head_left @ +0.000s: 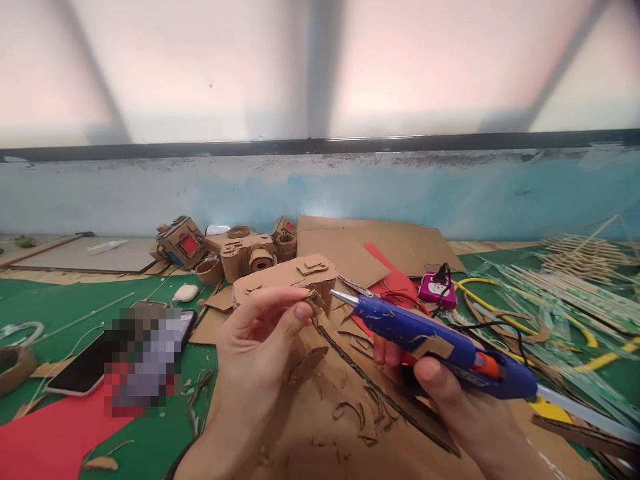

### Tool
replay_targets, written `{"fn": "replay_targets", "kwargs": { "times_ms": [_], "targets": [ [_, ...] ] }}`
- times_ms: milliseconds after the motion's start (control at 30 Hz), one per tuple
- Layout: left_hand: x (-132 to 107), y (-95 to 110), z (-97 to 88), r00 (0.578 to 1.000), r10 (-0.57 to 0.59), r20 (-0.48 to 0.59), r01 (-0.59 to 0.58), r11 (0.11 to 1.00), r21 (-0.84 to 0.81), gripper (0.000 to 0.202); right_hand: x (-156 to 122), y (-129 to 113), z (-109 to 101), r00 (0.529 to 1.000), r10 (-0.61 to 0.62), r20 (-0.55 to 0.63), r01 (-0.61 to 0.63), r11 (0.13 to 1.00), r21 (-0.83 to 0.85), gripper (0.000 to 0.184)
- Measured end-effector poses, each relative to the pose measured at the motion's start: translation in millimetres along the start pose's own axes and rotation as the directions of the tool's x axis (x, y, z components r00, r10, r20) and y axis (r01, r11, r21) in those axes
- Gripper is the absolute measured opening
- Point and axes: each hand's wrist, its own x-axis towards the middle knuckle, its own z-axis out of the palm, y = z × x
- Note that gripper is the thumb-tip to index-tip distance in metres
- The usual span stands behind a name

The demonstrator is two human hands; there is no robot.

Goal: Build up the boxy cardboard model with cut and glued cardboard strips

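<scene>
My left hand (260, 340) is closed around a brown cardboard camera model (295, 280), fingers pinching its near edge at the centre of the view. My right hand (440, 393) grips a blue hot glue gun (430, 337) with an orange trigger. The gun's metal nozzle points left, its tip close to the cardboard model beside my left fingertips. A black cord runs from the gun toward the right. Under both hands lies a cardboard sheet (340, 427) littered with small cut scraps.
Several finished cardboard cameras (240, 250) stand at the back, with flat cardboard sheets (390, 243) and red paper (50, 437). A phone (85, 370), partly blurred out, lies on the green mat at left. A pink device (437, 290), scissors (357, 287) and a pile of sticks (585, 257) sit at right.
</scene>
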Motion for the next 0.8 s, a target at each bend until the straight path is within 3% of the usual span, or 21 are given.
{"fn": "replay_targets", "kwargs": {
  "times_ms": [233, 333, 533, 733, 800],
  "targets": [
    [-1, 0, 0.3, 1.0, 0.016, 0.008, -0.016, 1.0, -0.023, 0.008, 12, -22, 9, 0.993, -0.105, -0.049, 0.103, 0.994, -0.031, 0.04],
    [0, 0, 0.1, 1.0, 0.01, 0.01, -0.01, 0.999, -0.033, 0.009, 14, -22, 9, 0.996, -0.09, -0.005, 0.089, 0.995, -0.044, 0.043],
    [1, 0, 0.1, 1.0, 0.004, 0.003, -0.004, 0.999, -0.048, 0.01, 8, -12, 8, 0.998, -0.061, -0.023, 0.058, 0.993, -0.1, 0.041],
    [6, 2, -0.4, 1.0, 0.002, 0.007, -0.001, 0.998, -0.067, 0.014, 10, -19, 5, 0.994, 0.014, 0.11, -0.002, 0.994, -0.11, 0.044],
    [8, 1, -0.9, 1.0, 0.005, 0.005, -0.004, 0.998, -0.066, 0.014, 11, -19, 3, 0.995, 0.028, 0.097, -0.014, 0.99, -0.143, 0.042]
  ]
}}
